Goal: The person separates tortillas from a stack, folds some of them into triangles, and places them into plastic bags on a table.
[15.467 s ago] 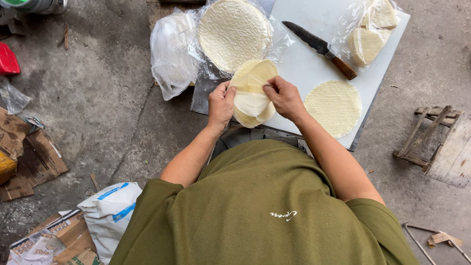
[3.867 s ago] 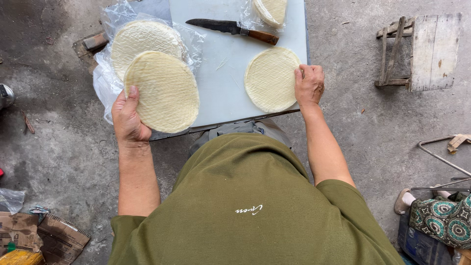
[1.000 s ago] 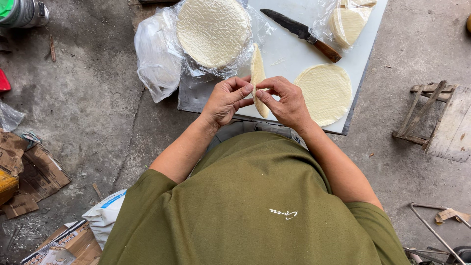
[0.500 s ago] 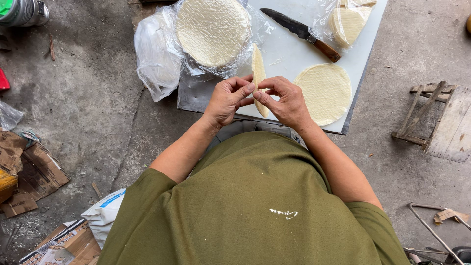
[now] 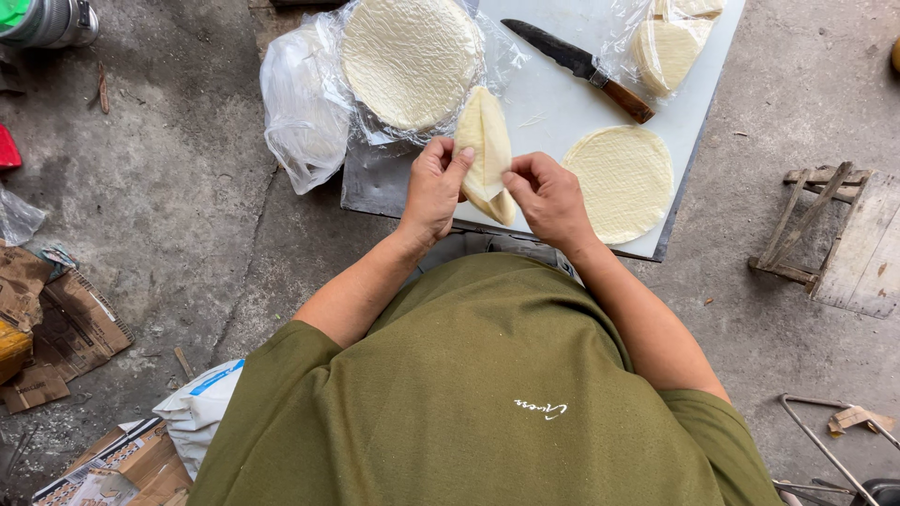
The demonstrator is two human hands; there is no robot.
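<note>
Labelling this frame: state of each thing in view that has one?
folded sheet: folded in half, held up by both hands
left hand: gripping sheet
right hand: pinching sheet
flat sheet: lying flat on board
bagged stack: in open plastic bag
knife: lying unused on board

You hold a pale, matt sheet of dough [image 5: 486,150], thin and limp, folded on itself. The round [image 5: 621,183] beside it has a fine crosshatched grain. Your board [image 5: 553,112] is smooth, matt white plastic. The stack [image 5: 410,58] sits in clear, glossy film [image 5: 300,103], crinkled. The knife [image 5: 577,66] has a dull dark metal blade and a brown wooden handle. The floor [image 5: 159,197] is rough, stained concrete. The stool [image 5: 834,234] is weathered bare wood. Your shirt [image 5: 469,394] is matt olive cloth.
</note>
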